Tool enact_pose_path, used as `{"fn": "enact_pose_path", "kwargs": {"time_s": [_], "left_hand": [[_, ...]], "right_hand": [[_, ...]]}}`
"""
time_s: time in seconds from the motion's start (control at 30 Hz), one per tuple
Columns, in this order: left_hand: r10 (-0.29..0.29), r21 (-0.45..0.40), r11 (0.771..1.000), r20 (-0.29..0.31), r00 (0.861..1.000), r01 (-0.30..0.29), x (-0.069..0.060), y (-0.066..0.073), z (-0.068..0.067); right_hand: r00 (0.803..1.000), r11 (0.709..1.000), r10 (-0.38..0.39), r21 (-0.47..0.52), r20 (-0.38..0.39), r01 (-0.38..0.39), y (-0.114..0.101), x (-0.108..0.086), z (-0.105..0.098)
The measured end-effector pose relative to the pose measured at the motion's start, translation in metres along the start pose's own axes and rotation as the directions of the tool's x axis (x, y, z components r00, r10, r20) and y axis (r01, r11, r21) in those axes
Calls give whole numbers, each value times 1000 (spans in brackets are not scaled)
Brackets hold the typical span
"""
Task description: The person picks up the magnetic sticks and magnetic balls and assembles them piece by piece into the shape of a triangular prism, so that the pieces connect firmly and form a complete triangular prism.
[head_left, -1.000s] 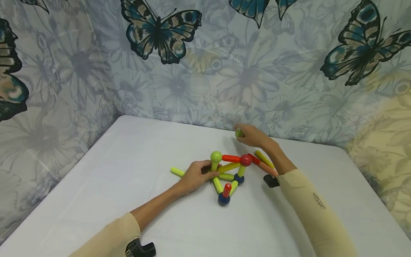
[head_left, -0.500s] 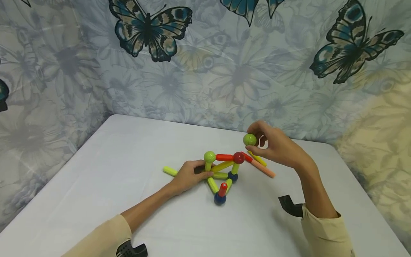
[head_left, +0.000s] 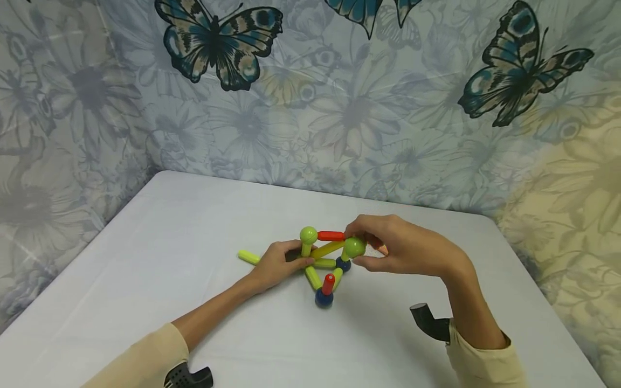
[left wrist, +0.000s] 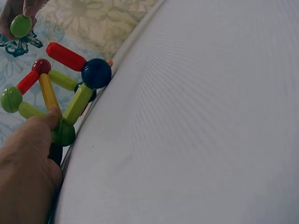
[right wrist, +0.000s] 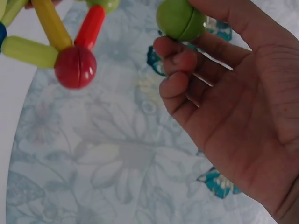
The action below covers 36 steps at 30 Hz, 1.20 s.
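A toy frame of coloured rods and balls stands on the table, with a yellow rod (head_left: 327, 249) slanting through it. My left hand (head_left: 278, 267) grips its left lower corner, thumb at the green corner ball (left wrist: 65, 135) in the left wrist view. Above that corner sits another green ball (head_left: 308, 235), joined by a red rod (head_left: 331, 236) to a red ball (right wrist: 75, 66). My right hand (head_left: 412, 242) pinches a loose green ball (right wrist: 177, 18), which hides the red ball in the head view; the right wrist view shows them apart. A blue ball (head_left: 324, 298) in front bears an upright red rod (head_left: 328, 284).
A yellow-green rod (head_left: 249, 257) lies left of my left hand. Behind the right hand an orange rod (head_left: 383, 249) shows only partly. The white table (head_left: 233, 334) meets a butterfly-patterned cloth (head_left: 359, 108) at the back.
My right hand has brought the green ball from the table's back edge toward me and in front of the frame's right side. My left hand keeps its grip on the frame.
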<state>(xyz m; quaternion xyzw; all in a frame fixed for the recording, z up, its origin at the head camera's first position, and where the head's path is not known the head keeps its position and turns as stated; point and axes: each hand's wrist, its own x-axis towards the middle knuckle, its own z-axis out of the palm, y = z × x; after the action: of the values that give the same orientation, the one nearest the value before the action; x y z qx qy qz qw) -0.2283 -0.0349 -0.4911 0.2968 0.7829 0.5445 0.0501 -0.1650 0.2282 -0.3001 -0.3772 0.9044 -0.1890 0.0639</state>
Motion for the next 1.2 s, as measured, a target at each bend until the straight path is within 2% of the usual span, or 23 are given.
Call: {"fn": "enact_pose_path", "kwargs": {"time_s": [0.13, 0.33, 0.5, 0.73, 0.87, 1.0, 1.13, 1.2], "left_hand": [[6, 6, 1000, -4, 1000, -6, 0, 0, -1], [15, -6, 1000, 9, 1000, -15, 0, 1, 1], [11, 0, 1000, 9, 1000, -11, 1, 1, 2], [14, 10, 1000, 8, 1000, -14, -2, 1, -1], [13, 17, 1000, 12, 1000, -13, -3, 1, -1], [33, 26, 999, 11, 999, -33, -3, 1, 1], [26, 24, 999, 9, 1000, -26, -1, 1, 1], [23, 27, 999, 7, 1000, -23, 0, 1, 1]], "right_hand": [[995, 999, -40, -13, 93, 41, -5, 8, 13], [979, 999, -39, 2, 199, 40, -8, 18, 29], [972, 999, -38, 0, 232, 39, -7, 22, 34], [968, 999, 35, -37, 248, -27, -10, 23, 36], [965, 999, 27, -25, 260, -22, -9, 20, 34], [976, 999, 53, -21, 211, -49, -3, 14, 24], [991, 993, 115, -23, 66, -114, 12, 8, 10], [988, 987, 156, -39, -1, -156, 25, 6, 4]]}}
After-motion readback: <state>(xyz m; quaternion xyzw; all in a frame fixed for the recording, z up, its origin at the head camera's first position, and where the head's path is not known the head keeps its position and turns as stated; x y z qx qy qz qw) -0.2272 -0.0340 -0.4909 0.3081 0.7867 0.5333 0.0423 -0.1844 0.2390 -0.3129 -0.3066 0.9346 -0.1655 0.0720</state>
